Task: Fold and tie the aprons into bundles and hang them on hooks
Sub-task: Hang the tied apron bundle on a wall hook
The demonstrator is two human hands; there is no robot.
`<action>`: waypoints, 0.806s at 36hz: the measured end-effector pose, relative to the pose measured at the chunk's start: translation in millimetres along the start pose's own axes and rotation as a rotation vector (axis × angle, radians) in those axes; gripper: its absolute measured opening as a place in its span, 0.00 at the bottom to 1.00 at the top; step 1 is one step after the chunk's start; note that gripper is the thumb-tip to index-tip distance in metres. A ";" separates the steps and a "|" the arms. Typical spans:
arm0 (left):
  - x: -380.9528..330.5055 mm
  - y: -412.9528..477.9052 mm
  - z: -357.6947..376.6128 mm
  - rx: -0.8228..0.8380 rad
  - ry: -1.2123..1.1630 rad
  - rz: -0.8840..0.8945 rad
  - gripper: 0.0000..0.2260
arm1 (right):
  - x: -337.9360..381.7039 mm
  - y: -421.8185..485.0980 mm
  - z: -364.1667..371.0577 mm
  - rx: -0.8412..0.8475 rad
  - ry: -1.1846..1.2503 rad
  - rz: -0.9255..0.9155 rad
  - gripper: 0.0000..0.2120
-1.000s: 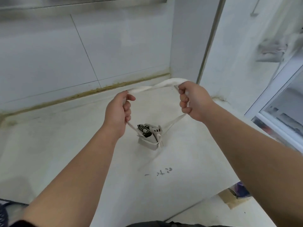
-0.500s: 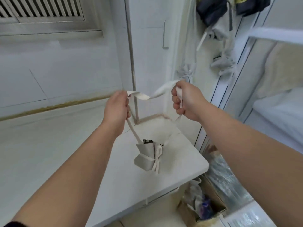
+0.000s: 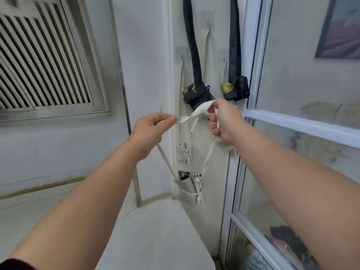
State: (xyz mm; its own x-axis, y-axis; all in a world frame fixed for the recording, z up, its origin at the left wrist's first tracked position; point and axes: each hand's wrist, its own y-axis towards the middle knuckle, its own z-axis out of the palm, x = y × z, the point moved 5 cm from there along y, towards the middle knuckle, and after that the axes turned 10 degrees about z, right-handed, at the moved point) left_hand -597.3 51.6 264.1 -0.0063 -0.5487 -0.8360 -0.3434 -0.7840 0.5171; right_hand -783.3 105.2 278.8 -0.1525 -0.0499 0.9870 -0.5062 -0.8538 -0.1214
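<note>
A cream apron bundle, tied with a bow, hangs in the air from its white neck strap. My left hand pinches the strap's left end and my right hand grips its right end, so the loop is stretched between them in front of the wall. Behind it another cream bundle hangs on the wall by a thin strap. Two dark navy bundles with gold marks hang higher up from long dark straps.
A white table lies below the bundle. A louvred vent fills the upper left wall. A white-framed glass door stands at the right, close to my right arm.
My view has swung up and right from the table to the wall. Both hands have lifted the strap and bundle off the table and up toward the hanging bundles.
</note>
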 end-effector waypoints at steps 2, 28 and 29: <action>-19.2 10.4 4.0 -0.013 0.010 0.051 0.04 | 19.1 1.8 -17.1 -0.017 0.016 0.004 0.12; -99.8 180.4 79.0 -0.121 -0.137 0.280 0.14 | 170.2 94.0 -47.2 0.255 0.517 -0.217 0.08; -100.1 195.6 82.0 -0.122 -0.119 0.283 0.15 | 179.1 105.8 -44.3 0.268 0.520 -0.229 0.08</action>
State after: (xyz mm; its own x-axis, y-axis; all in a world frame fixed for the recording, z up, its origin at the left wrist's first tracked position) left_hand -740.9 -23.0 433.9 -0.1973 -0.7176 -0.6680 -0.1973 -0.6384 0.7440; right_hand -901.8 28.9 438.1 -0.4926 0.3510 0.7964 -0.3551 -0.9165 0.1843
